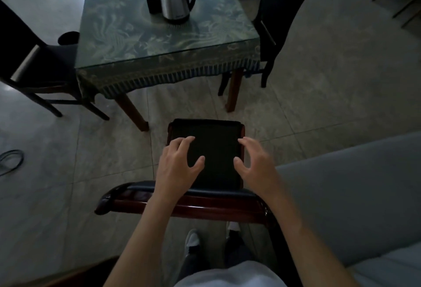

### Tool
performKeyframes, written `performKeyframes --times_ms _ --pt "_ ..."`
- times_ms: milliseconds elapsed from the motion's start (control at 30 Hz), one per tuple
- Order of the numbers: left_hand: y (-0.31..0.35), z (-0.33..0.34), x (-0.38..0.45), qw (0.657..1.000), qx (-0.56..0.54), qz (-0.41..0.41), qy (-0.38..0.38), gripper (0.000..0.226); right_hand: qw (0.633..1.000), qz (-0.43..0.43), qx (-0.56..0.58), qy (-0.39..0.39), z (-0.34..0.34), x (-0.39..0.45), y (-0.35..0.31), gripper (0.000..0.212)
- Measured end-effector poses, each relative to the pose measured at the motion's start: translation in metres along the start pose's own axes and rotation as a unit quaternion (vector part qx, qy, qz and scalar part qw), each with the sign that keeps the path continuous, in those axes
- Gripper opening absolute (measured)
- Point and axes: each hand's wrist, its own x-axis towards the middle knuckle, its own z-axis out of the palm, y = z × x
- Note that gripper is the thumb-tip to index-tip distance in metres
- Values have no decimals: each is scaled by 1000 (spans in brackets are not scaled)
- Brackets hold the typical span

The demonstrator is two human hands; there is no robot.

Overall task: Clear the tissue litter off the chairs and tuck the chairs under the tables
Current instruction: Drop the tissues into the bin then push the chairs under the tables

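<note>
Clearly, both hands were spread open and held nothing; the left hand (180, 163) and the right hand (254, 161) hovered over the dark seat of the chair (214, 154), whose top rail (182, 198) lay just below the wrists; no tissue showed on the seat. Pushed crooked, the chair might hit the table leg (132, 111) ahead-left of the hands; bare floor lay between seat and table (159, 36), and the sofa (353, 195) crowded the right forearm.

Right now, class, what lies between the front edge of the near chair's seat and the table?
Only bare floor tiles. The head view shows nothing lying between the chair seat and the table, whose two front legs flank that gap.
</note>
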Motion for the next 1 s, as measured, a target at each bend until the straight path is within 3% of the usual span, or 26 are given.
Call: performKeyframes --times_ms 233,333,400,533,600,700,800,1000 --pt "-30 -17 -16 998 -25 32 -50 62 997 61 22 45 32 -36 -31 53" --pt "-32 -21 -37 986 -155 -14 -57 52 989 92 85 82 44 -51 -41 47" --pt "-33 -24 -59 957 -274 -88 -41 37 967 142 186 100 52 -64 -48 41" --pt "-39 -19 -109 846 -463 -262 -25 29 883 236 386 125 75 -99 -54 27" --pt "-43 -13 -127 772 -516 -369 -37 23 833 309 433 153 91 -119 -52 23" --pt "-53 -5 -131 665 -541 -512 -52 30 720 451 501 165 112 -141 -43 33" --pt "-62 1 -125 625 -566 -537 -16 33 628 509 569 155 117 -140 -32 37" --pt "-88 -4 -101 526 -669 -522 59 51 504 433 723 188 115 -104 -22 61"
